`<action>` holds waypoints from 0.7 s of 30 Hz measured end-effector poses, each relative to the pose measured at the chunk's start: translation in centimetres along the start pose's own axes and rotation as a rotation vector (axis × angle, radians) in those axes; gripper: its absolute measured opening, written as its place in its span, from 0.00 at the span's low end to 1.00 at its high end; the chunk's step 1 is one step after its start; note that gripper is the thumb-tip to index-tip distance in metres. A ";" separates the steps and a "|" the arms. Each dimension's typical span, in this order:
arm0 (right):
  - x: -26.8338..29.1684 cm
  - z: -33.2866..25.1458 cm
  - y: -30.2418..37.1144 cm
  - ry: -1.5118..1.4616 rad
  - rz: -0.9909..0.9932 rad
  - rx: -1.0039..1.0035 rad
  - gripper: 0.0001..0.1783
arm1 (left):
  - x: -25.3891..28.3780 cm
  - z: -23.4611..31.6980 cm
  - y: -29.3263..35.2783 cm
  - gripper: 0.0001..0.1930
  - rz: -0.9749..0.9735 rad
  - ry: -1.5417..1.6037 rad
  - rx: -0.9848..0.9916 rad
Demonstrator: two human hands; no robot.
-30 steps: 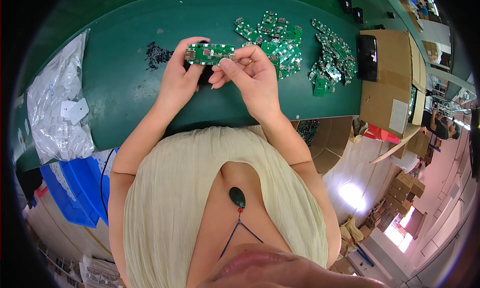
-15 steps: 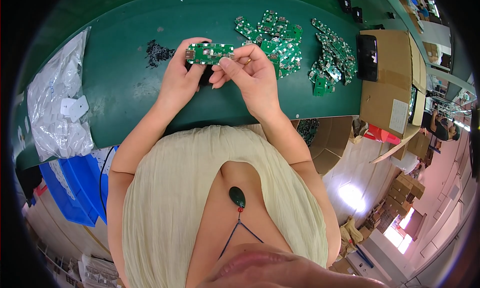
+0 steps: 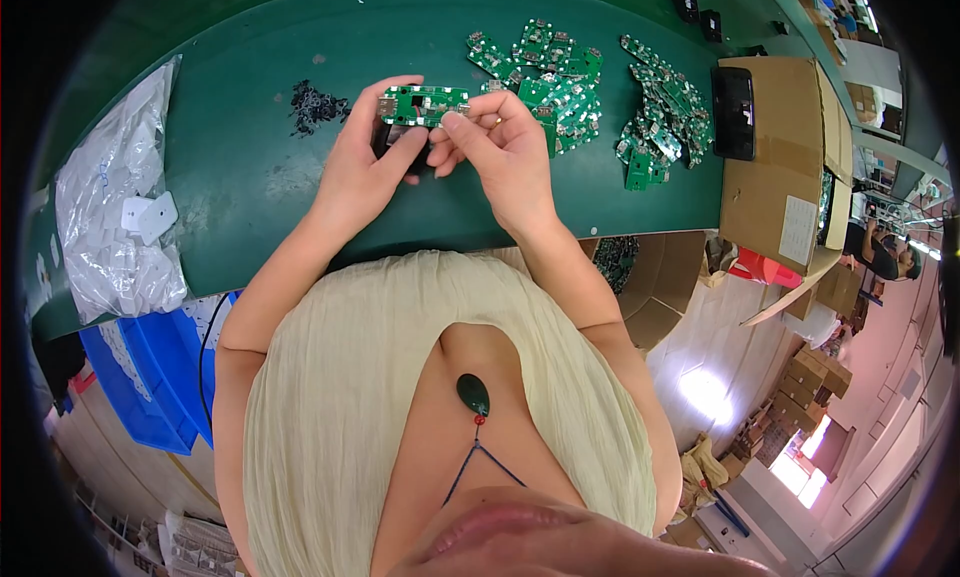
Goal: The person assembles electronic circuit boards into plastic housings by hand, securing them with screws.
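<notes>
Green covers the table, and the green circuit board almost matches it, held up over the middle of the table, nearer the person's edge than the boards' far fringe. The right hand grips the board by its right end, thumb on the face and fingers behind, which leaves most of the parts uncovered and the face turned up toward the eyes. The left hand is curled around a black piece mostly hidden below the board; its thumb lies along the piece and its fingers reach behind the board's left end, probably to steady both together. Whether board and piece touch, I cannot tell.

Two heaps of loose boards sit toward the right edge: the nearer heap just beyond the right hand, the other heap beside a cardboard box at that edge. That side seems chosen so the right hand can reach them easily. A black slab rests against the box, likely propped there to face the person. A small pile of black bits lies left of the hands, within easy reach of the left one. A clear plastic bag fills the table's left edge, with white plates on it, out of the hands' way.
</notes>
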State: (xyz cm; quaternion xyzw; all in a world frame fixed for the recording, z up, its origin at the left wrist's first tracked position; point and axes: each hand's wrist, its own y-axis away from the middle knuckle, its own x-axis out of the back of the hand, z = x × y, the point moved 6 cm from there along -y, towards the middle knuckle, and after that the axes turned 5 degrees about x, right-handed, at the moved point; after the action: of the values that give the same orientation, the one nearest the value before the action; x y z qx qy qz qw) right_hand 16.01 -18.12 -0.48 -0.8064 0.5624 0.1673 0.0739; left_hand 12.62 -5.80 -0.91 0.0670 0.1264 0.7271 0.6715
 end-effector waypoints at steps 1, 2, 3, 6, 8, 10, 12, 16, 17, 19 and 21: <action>0.1 0.0 0.1 0.000 -0.001 0.000 0.05 | -0.1 0.1 0.1 0.20 -0.014 0.086 -0.032; 0.2 0.3 0.2 0.016 -0.009 -0.058 0.06 | -0.1 0.3 0.4 0.20 -0.013 0.086 -0.032; 0.4 0.5 0.4 0.032 -0.014 -0.116 0.06 | -0.2 0.4 0.6 0.21 -0.042 0.131 -0.016; 0.2 0.5 0.6 0.095 -0.065 -0.208 0.07 | -0.2 0.6 0.8 0.22 -0.086 0.188 0.018; 0.3 0.2 0.6 0.161 -0.102 -0.248 0.08 | -0.1 0.6 0.9 0.21 -0.098 0.202 0.036; 0.0 0.5 0.8 0.226 -0.140 -0.289 0.08 | 0.1 0.2 1.0 0.19 -0.086 0.203 0.099; 0.0 -2.4 0.8 0.647 0.010 0.239 0.11 | 0.2 0.6 1.2 0.17 -0.132 0.203 0.181; -1.8 -5.0 0.8 0.738 -0.155 0.574 0.15 | 0.0 -0.1 1.6 0.14 -0.294 0.166 0.348; -2.4 -4.9 0.8 0.738 -0.225 0.596 0.13 | -0.1 0.1 1.7 0.12 -0.310 0.165 0.376; -3.0 -4.3 0.6 0.694 -0.328 0.656 0.09 | 0.2 0.0 1.8 0.13 -0.328 0.179 0.402; -3.2 -4.3 0.5 0.646 -0.330 0.604 0.09 | 0.2 0.0 2.0 0.13 -0.347 0.192 0.428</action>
State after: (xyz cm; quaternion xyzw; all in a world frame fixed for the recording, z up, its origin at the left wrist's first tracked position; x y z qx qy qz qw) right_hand 15.33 -16.84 4.67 -0.8382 0.4444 -0.2772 0.1518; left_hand 10.69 -5.77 -0.36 0.1153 0.3494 0.5612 0.7414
